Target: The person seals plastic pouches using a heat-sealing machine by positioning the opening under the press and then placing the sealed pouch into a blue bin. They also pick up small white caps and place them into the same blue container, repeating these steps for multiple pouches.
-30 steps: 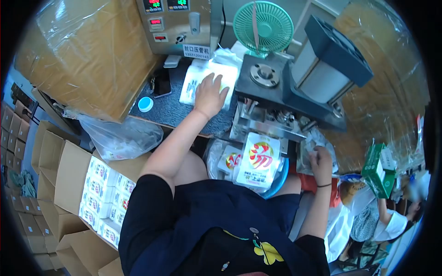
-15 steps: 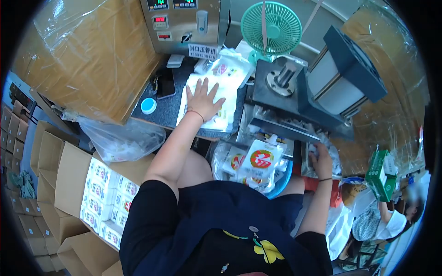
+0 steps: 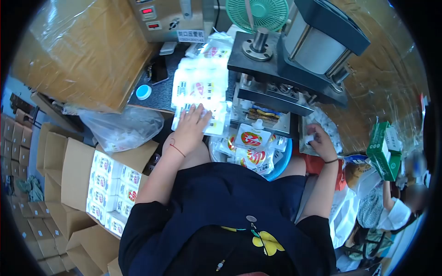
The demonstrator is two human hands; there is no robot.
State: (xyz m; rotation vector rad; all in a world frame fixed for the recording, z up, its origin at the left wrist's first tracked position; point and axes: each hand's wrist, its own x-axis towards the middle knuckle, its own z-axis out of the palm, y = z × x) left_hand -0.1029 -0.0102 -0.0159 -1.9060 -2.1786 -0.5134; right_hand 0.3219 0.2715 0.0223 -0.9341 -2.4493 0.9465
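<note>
My left hand [image 3: 192, 124] lies with fingers spread on the near end of a stack of white printed pouches [image 3: 199, 85] on the dark worktop. At the right, my right hand [image 3: 321, 141] pinches a small white piece [image 3: 309, 138] over a tray of small clear parts [image 3: 326, 120]. Between the hands, a blue basin [image 3: 286, 158] on my lap holds several pouches with red and orange logos [image 3: 252, 138]. Just above the basin stands the metal press [image 3: 276, 99].
An open carton of packed pouches [image 3: 108, 193] is at the lower left, beside a clear plastic bag [image 3: 122, 131]. A green fan [image 3: 258, 14] stands behind the press. A green box [image 3: 386, 149] and another person [image 3: 396, 214] are at the right.
The view has shifted. My left hand has slid toward me to the stack's near edge. My right hand has closed on a small white piece. The press's upper part looks raised.
</note>
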